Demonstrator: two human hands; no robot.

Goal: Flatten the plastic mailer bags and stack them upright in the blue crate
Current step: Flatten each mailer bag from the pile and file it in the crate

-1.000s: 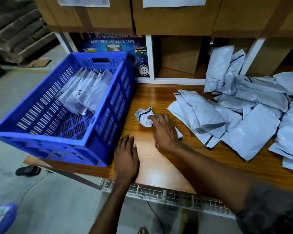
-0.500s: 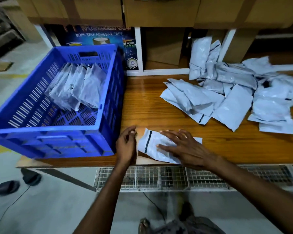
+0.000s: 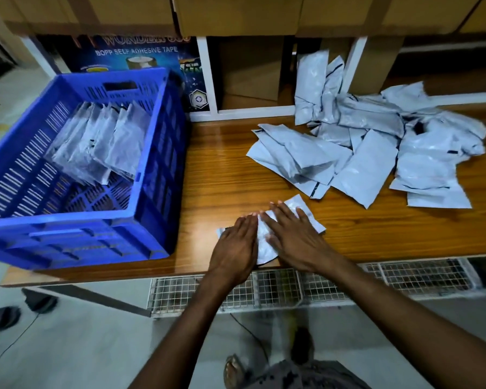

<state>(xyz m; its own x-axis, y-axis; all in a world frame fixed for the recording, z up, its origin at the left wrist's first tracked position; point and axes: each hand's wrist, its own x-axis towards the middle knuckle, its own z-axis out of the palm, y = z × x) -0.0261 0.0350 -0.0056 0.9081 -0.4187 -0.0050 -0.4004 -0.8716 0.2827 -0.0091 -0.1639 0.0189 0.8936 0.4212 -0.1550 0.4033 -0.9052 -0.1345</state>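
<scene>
Footwear (image 3: 0, 318), dark and blurred, lies on the floor at far left, cut by the frame edge. Beside it the blue crate (image 3: 163, 164) sits on the left end of the wooden table (image 3: 222, 169), its near corner overhanging the edge. Inside, flattened grey bags (image 3: 104, 144) lean upright against the far wall, overlapped too closely to count. Behind the crate a carton (image 3: 136, 51) reads "BOPP SELF ADHESIVE TAPE", its top line cut off by cardboard boxes (image 3: 236, 12) above. At the table's front edge the left hand (image 3: 236, 245) lies flat, fingers straight and together, pressing 1 mailer bag (image 3: 263, 244). The right hand (image 3: 292, 237) presses the same bag just beside it, fingers straight and spread; neither hand curls round anything. The 2 hands hide most of the bag, so only its corners and a strip between them show. To the right, a loose pile of crumpled mailers (image 3: 376, 153) spreads across the table, some propped against the shelf upright. A wire mesh rack (image 3: 404, 276) runs below the table.
</scene>
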